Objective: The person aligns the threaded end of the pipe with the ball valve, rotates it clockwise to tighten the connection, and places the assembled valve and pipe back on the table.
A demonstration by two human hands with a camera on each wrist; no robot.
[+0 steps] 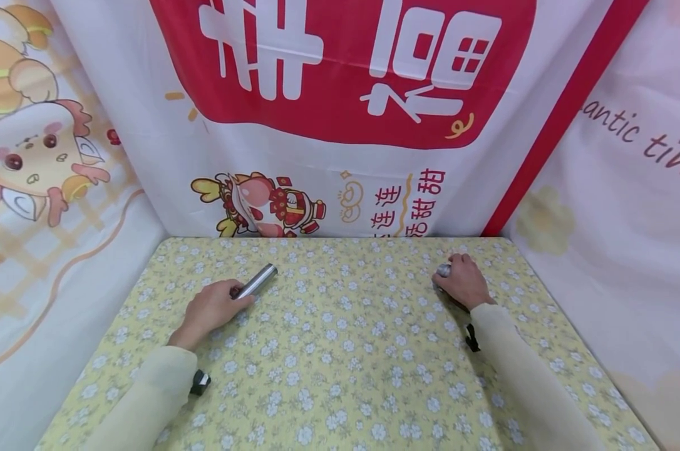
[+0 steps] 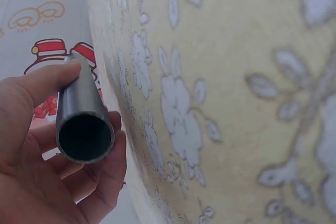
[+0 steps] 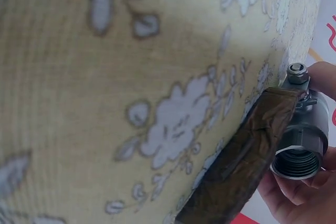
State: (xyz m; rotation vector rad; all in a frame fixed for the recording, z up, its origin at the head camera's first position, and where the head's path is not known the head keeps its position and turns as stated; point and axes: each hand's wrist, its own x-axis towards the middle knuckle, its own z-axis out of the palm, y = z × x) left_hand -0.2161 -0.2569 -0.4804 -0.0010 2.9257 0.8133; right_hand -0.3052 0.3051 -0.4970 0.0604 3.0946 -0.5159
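My left hand (image 1: 213, 310) grips a short, smooth metal pipe (image 1: 258, 280) above the left part of the table. Up close in the left wrist view, the thumb lies along the top of the pipe (image 2: 80, 95) and the fingers curl under it; its hollow end faces the camera. Over at the right, my right hand (image 1: 465, 282) holds a metal ball valve (image 3: 303, 135), mostly hidden by the hand in the head view. The right wrist view shows its threaded opening, a nut on the stem and a long lever handle (image 3: 244, 156) in a brown, wrinkled cover.
A yellow cloth with white flowers covers the table (image 1: 340, 351). Behind it hangs a white curtain (image 1: 295, 153) with a red panel and printed characters. Printed fabric walls (image 1: 24, 250) close in both sides.
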